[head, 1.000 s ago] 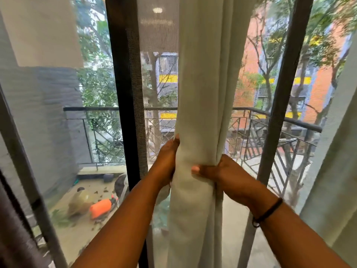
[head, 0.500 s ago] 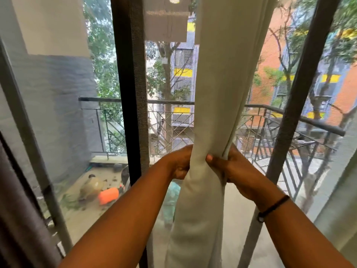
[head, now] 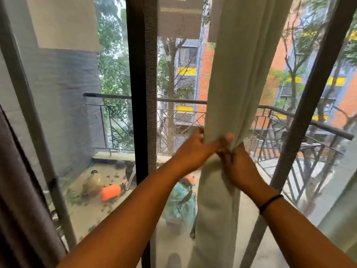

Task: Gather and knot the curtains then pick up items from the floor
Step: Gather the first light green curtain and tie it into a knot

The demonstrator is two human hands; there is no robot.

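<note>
A pale sheer curtain (head: 229,78) hangs bunched into a narrow column in front of the glass balcony door. My left hand (head: 190,151) reaches round its left side, thumb across the front, gripping the gathered cloth. My right hand (head: 236,165) grips the same bunch from the right, fingers curled into the folds, a black band on its wrist. The two hands meet at the pinched waist of the curtain (head: 218,200), which hangs straight down below them. No floor items inside the room are in view.
A dark door frame post (head: 142,84) stands left of the curtain, another slanted post (head: 309,105) to the right. A dark grey curtain (head: 21,200) hangs at the far left, a pale one (head: 343,209) at the far right. Outside lie an orange object (head: 111,191) and balcony railing (head: 183,117).
Both hands have closed in on the curtain and drawn it into a tighter bunch. The hands now touch each other at the front, and the view has shifted slightly rightwards.
</note>
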